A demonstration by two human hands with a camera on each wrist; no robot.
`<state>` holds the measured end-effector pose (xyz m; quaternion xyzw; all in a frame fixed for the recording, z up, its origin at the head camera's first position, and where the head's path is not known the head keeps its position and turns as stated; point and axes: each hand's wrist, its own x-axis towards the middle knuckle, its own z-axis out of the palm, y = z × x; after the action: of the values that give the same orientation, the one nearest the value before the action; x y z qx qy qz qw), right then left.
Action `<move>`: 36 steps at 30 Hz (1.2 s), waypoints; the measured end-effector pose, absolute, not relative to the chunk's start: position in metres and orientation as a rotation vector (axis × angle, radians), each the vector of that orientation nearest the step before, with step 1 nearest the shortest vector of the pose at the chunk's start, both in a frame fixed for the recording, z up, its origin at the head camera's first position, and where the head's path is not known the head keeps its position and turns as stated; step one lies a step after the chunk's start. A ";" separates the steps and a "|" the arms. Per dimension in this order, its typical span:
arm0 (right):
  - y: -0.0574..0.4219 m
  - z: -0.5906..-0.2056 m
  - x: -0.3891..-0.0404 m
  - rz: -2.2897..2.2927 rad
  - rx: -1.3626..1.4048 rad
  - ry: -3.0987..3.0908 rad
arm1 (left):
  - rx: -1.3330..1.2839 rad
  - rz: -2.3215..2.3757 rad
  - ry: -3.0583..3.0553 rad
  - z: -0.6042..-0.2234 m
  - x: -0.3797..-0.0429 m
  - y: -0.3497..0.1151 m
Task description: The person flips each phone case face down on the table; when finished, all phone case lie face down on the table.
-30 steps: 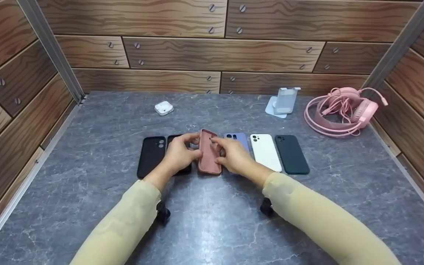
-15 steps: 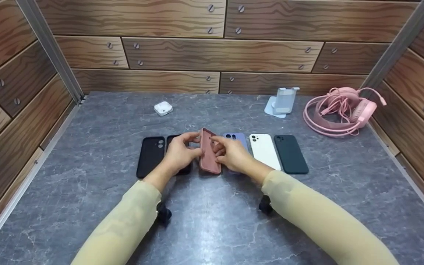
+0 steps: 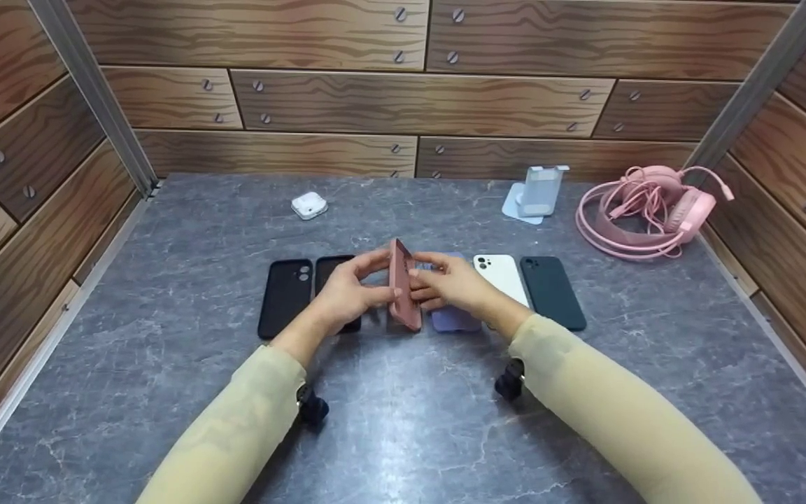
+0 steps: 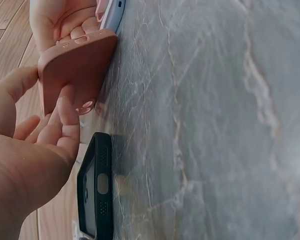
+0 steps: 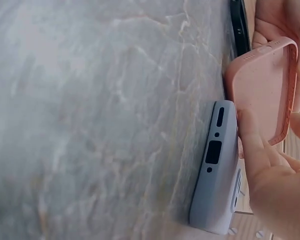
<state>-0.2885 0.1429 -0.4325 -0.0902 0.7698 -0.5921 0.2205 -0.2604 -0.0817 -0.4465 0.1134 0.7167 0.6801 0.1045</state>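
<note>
Grasping one pink case [image 5: 262,82] with fingers of left hand [image 3: 347,290]; touching with straightened fingers of right hand [image 3: 455,283]. Flanked by two black cases [image 3: 287,299], three other cases [image 3: 554,294].

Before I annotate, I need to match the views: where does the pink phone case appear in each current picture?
Head: the pink phone case is near the centre, tilted, between the left hand and right hand.
Left wrist: upper left, its back showing.
Right wrist: upper right, its inner side showing.
Shared landmark: the lavender phone case, right of it in the head view, at the top edge in left wrist, below it in right wrist.
</note>
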 end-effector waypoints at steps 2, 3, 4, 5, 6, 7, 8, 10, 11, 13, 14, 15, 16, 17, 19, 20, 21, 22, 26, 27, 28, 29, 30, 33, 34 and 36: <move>0.145 -0.431 -0.289 -1.667 -0.223 2.079 | 0.356 1.983 2.100 -0.446 -0.260 -0.082; 0.146 -0.430 -0.289 -1.679 -0.210 2.058 | 0.372 1.973 2.094 -0.447 -0.261 -0.082; 0.147 -0.430 -0.289 -1.691 -0.203 2.038 | 0.384 1.963 2.087 -0.447 -0.261 -0.082; 0.148 -0.430 -0.290 -1.699 -0.197 2.022 | 0.394 1.964 2.067 -0.447 -0.261 -0.082; 0.148 -0.429 -0.290 -1.709 -0.197 2.007 | 0.397 1.960 2.056 -0.448 -0.260 -0.082; 0.149 -0.429 -0.290 -1.721 -0.197 1.992 | 0.394 1.957 2.044 -0.448 -0.260 -0.082; 0.150 -0.429 -0.290 -1.731 -0.197 1.978 | 0.392 1.959 2.030 -0.448 -0.260 -0.082; 0.151 -0.429 -0.289 -1.749 -0.200 1.953 | 0.383 1.963 2.001 -0.447 -0.260 -0.081; 0.151 -0.428 -0.289 -1.754 -0.202 1.943 | 0.377 1.967 1.987 -0.447 -0.259 -0.080; 0.152 -0.427 -0.289 -1.760 -0.201 1.931 | 0.379 1.963 1.975 -0.446 -0.259 -0.079; 0.153 -0.427 -0.289 -1.759 -0.205 1.928 | 0.385 1.959 1.974 -0.446 -0.259 -0.078; 0.153 -0.426 -0.289 -1.759 -0.210 1.927 | 0.388 1.953 1.977 -0.446 -0.259 -0.078; 0.154 -0.426 -0.289 -1.759 -0.214 1.926 | 0.394 1.946 1.980 -0.446 -0.259 -0.077; 0.154 -0.426 -0.288 -1.762 -0.221 1.924 | 0.399 1.936 1.986 -0.446 -0.259 -0.076; 0.153 -0.426 -0.288 -1.768 -0.235 1.920 | 0.416 1.913 1.999 -0.447 -0.259 -0.075; 0.153 -0.426 -0.288 -1.772 -0.243 1.915 | 0.421 1.901 2.005 -0.447 -0.259 -0.075; 0.153 -0.426 -0.287 -1.775 -0.246 1.915 | 0.426 1.891 2.009 -0.448 -0.258 -0.074; 0.152 -0.426 -0.287 -1.781 -0.247 1.912 | 0.434 1.883 2.013 -0.448 -0.258 -0.073; 0.152 -0.425 -0.286 -1.800 -0.239 1.920 | 0.454 1.869 2.036 -0.449 -0.258 -0.070; 0.152 -0.425 -0.286 -1.803 -0.235 1.925 | 0.455 1.867 2.041 -0.449 -0.259 -0.068; 0.152 -0.425 -0.286 -1.807 -0.233 1.927 | 0.453 1.867 2.044 -0.449 -0.259 -0.068; 0.153 -0.425 -0.286 -1.808 -0.232 1.929 | 0.448 1.864 2.048 -0.449 -0.258 -0.067; 0.153 -0.425 -0.286 -1.808 -0.235 1.931 | 0.443 1.862 2.050 -0.449 -0.258 -0.066; 0.154 -0.426 -0.286 -1.805 -0.251 1.929 | 0.425 1.853 2.049 -0.450 -0.258 -0.064; 0.154 -0.426 -0.286 -1.804 -0.255 1.930 | 0.425 1.850 2.052 -0.449 -0.257 -0.063; 0.155 -0.426 -0.286 -1.799 -0.263 1.941 | 0.436 1.848 2.055 -0.449 -0.257 -0.062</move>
<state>-0.2861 0.1549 -0.4255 -0.0960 0.7086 -0.6569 0.2388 -0.2572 -0.0623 -0.4495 0.1536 0.7235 0.6509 0.1711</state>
